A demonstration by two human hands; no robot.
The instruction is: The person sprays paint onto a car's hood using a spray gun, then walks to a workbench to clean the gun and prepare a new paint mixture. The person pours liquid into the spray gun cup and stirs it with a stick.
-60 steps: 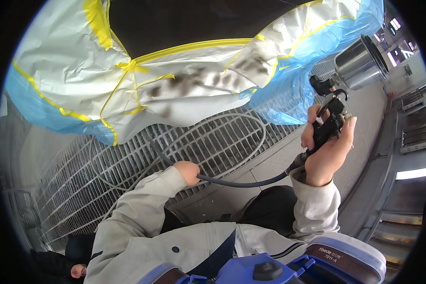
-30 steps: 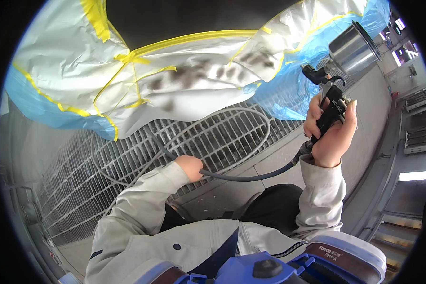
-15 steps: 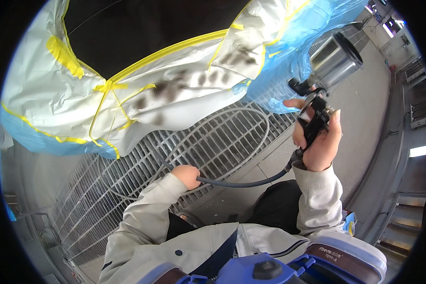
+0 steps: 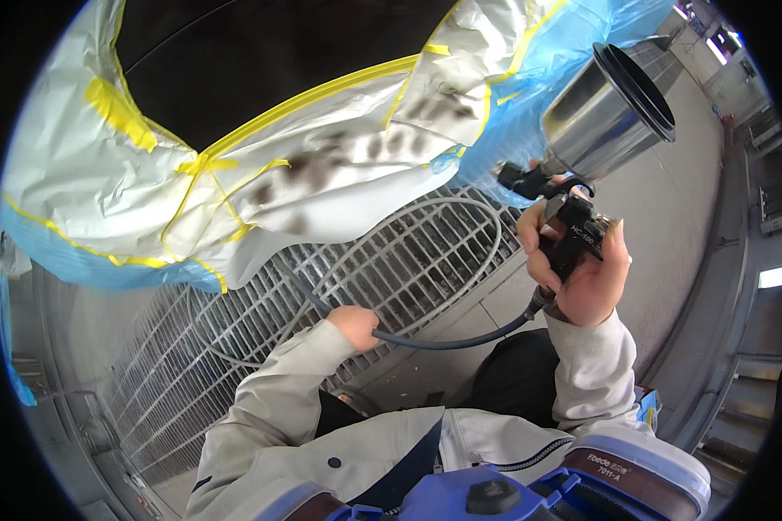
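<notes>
Pale letters and digits [image 4: 585,235] are borne by the black spray-gun body [image 4: 567,245] and the maroon, white-rimmed respirator filter cartridge [image 4: 627,486].

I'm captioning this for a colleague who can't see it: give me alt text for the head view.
A person's right hand grips a spray gun with a shiny metal cup while the left hand holds its dark hose. Beyond, white and blue sheeting with yellow tape borders a black panel, above a floor grate.

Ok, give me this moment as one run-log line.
left grip: around dark hose | right grip: holding spray gun, metal cup tilted | nearby: white masking sheet with dark marks, yellow tape, floor grating
</notes>
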